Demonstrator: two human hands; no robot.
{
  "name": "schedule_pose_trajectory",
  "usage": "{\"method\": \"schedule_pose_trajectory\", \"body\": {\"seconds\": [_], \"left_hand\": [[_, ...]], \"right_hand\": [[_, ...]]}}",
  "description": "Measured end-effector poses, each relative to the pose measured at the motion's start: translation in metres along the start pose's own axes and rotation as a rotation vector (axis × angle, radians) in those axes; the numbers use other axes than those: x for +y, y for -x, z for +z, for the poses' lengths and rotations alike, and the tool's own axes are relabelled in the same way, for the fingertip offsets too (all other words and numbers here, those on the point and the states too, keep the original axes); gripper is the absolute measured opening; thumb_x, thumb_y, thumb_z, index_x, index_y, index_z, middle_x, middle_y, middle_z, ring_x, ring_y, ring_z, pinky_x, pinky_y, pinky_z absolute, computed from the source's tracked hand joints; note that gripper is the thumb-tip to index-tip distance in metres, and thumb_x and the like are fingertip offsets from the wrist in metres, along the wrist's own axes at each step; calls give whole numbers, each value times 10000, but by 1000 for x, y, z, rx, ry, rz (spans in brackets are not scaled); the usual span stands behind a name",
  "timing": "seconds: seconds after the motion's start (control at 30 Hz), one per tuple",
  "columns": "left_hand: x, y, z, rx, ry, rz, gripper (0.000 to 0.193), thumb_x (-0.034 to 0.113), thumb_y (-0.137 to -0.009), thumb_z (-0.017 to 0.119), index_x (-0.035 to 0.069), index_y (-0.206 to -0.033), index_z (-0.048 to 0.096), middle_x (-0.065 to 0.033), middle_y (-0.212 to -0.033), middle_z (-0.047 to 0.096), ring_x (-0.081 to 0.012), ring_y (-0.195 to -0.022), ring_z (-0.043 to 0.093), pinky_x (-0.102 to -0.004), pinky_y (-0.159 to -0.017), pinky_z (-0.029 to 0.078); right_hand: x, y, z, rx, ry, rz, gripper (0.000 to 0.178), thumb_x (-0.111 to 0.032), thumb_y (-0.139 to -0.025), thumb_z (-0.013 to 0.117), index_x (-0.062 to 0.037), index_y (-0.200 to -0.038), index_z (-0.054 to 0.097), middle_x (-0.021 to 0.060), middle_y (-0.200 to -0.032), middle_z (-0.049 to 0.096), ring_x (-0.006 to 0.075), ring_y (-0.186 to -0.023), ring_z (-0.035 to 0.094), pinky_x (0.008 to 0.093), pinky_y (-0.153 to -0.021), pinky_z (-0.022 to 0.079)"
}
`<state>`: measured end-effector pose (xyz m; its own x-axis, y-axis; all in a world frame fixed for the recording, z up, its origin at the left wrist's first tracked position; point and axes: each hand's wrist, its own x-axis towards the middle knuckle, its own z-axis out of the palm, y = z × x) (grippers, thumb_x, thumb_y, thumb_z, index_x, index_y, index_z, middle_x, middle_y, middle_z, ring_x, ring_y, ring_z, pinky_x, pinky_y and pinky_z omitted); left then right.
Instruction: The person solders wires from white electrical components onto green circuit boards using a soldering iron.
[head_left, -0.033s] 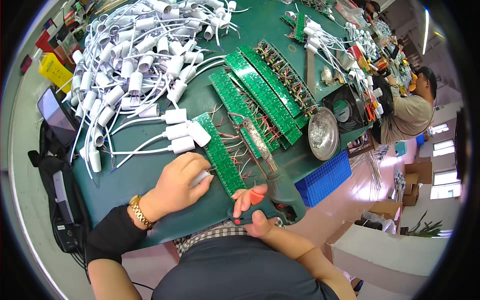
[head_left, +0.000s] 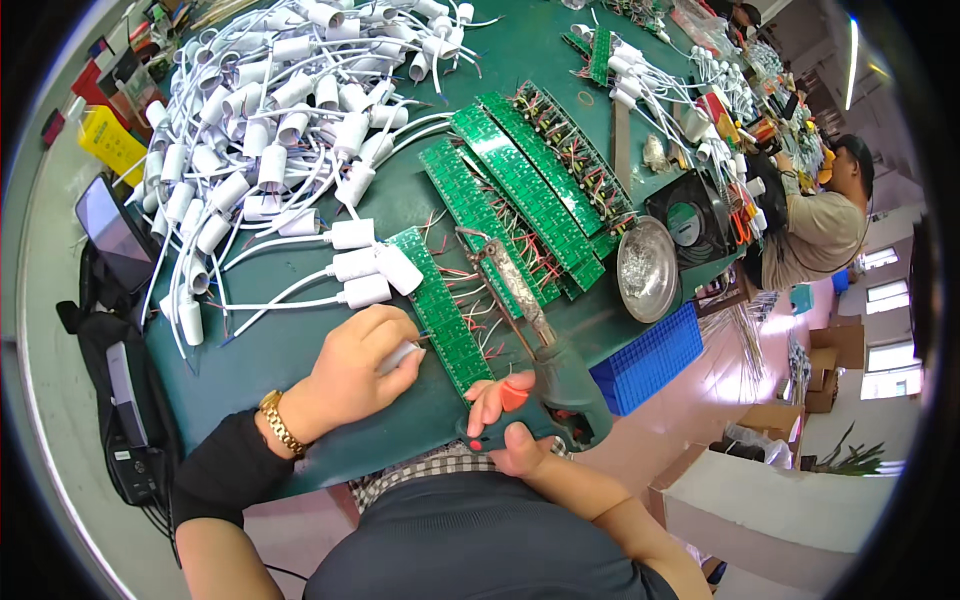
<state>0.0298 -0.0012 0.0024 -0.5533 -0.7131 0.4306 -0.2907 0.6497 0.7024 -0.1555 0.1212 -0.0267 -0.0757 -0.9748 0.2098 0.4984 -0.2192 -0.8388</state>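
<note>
My left hand (head_left: 362,368) is closed around a small white cylindrical cable housing (head_left: 400,357), mostly hidden by the fingers, just left of a long green circuit board (head_left: 440,325). Thin red and white wires stick out along that board's right side. Several white housings with white cables (head_left: 365,291) lie at its far left end. My right hand (head_left: 518,452) grips a dark green soldering gun (head_left: 568,385), with fingers by its red trigger. The gun's metal barrel points away from me, above the wires right of the board.
A large heap of white cabled housings (head_left: 270,165) covers the far left. Stacked green boards (head_left: 525,190) lie beyond the gun. To their right are a round metal dish (head_left: 647,268), a black fan (head_left: 690,215) and a blue bin (head_left: 650,360). Another person (head_left: 825,220) sits farther right.
</note>
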Motion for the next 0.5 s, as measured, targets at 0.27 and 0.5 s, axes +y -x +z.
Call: {"method": "schedule_pose_trajectory", "body": {"seconds": [0.27,0.5], "left_hand": [[1,-3,-10,-42,-107,39,241,1,-705,732,21,-910,608,-120,-911,605,-282,-762,625,-350,-656,522],[0,-4,-5,-48,-146,6,247,13,-686,753,25,-884,605,-143,-1035,583,-275,-780,636,-355,-654,532]], "right_hand": [[-3,-2,-6,-106,24,45,523,-373,-909,646,-179,-1324,394,23,-885,537,183,-743,604,441,-929,383],[-3,-6,-10,-177,2,16,499,-331,-924,635,-185,-1331,388,27,-918,541,188,-786,611,451,-951,375]]}}
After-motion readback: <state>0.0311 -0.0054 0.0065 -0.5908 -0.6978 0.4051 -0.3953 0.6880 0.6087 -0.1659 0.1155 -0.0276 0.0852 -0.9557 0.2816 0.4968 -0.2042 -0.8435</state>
